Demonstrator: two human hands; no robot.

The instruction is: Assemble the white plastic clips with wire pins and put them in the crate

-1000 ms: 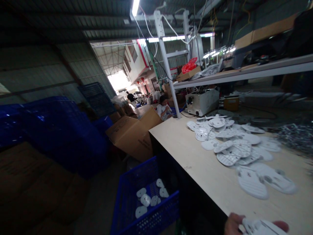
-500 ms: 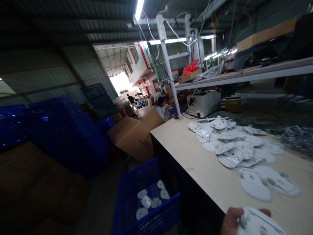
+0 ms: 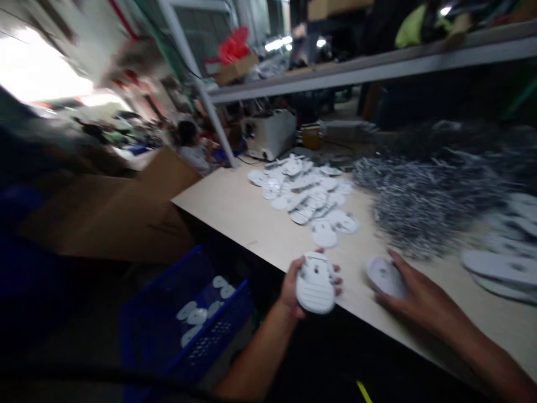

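Observation:
My left hand [image 3: 292, 286] is wrapped round a white oval plastic plate [image 3: 316, 284], which has ribs and a hole and is held face up by the table's front edge. To the right, my right hand [image 3: 413, 294] grips a smaller-looking white rounded plastic piece [image 3: 385, 276] between thumb and fingers, just over the tabletop [image 3: 260, 224]; motion blurs it a little. Beyond both hands lies a heap of similar white plates [image 3: 310, 193]. Two of them, one a white plate [image 3: 324, 233], lie nearest my left hand.
A large pile of thin metal parts [image 3: 428, 196] covers the table's back right, with more white plates [image 3: 503, 266] beside it. A blue crate [image 3: 159, 291] holding several white plates stands below left. A shelf [image 3: 356, 73] crosses above. A cardboard box [image 3: 126, 218] and a seated person [image 3: 193, 145] are farther back.
The view has swung right and down. My right hand has come into view with a white piece in it. My left hand, holding its white plate, now shows more fully.

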